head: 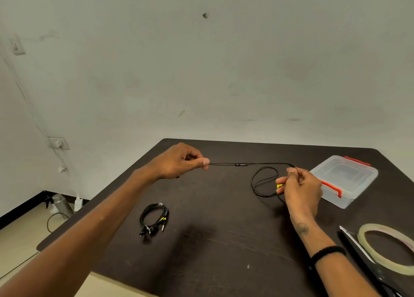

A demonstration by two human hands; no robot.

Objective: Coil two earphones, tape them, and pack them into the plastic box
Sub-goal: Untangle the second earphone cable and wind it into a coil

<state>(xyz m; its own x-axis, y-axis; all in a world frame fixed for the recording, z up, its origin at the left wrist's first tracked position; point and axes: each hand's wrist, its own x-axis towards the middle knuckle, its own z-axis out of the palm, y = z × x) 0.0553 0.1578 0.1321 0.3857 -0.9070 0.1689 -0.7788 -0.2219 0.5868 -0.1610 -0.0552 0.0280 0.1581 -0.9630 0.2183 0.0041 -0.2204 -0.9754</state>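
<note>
Dark table point(224, 240), tape roll point(389, 249), possibly scissors point(358, 252)

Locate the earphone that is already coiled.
In the head view, the coiled earphone lies on the dark table, left of centre, beneath the left hand and apart from both hands.

I note a wall socket point(57, 143) at left, a metal bottle point(61, 203) on the floor lower left, scissors point(367, 265) lower right.
</note>
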